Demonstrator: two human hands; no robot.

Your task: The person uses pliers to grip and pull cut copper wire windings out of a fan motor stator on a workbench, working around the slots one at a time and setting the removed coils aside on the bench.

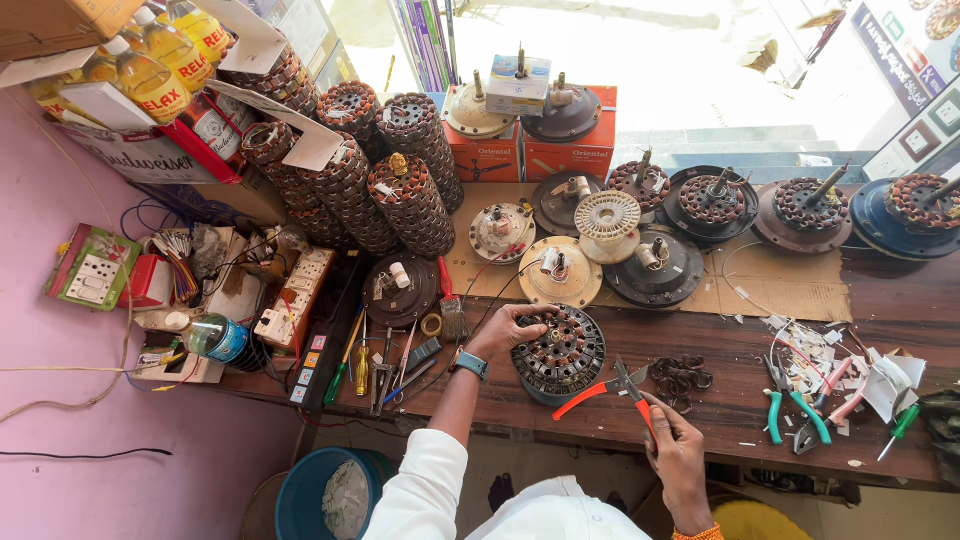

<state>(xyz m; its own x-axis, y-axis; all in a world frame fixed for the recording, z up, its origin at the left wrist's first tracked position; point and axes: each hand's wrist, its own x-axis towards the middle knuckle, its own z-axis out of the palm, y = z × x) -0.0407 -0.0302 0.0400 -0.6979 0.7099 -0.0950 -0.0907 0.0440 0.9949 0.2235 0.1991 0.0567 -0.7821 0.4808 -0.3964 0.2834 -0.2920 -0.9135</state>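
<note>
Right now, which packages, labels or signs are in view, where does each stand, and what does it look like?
Two orange cardboard boxes: back of the bench, centre, side by side, fan parts on top.
Small white-and-blue box: on top of those parts.
Yellow oil bottles with red labels: top left, in a carton.
Clear plastic bottle with blue label: left bench edge, lying down.
Blue signboard: top right, outside.

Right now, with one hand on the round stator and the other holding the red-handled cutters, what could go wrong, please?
1. The cutters point toward the left hand steadying the stator; a slip might nick the fingers.
2. The stator sits near the bench edge and could tip off if pushed.
3. The cut copper coil lying beside it might snag the right hand.
</note>
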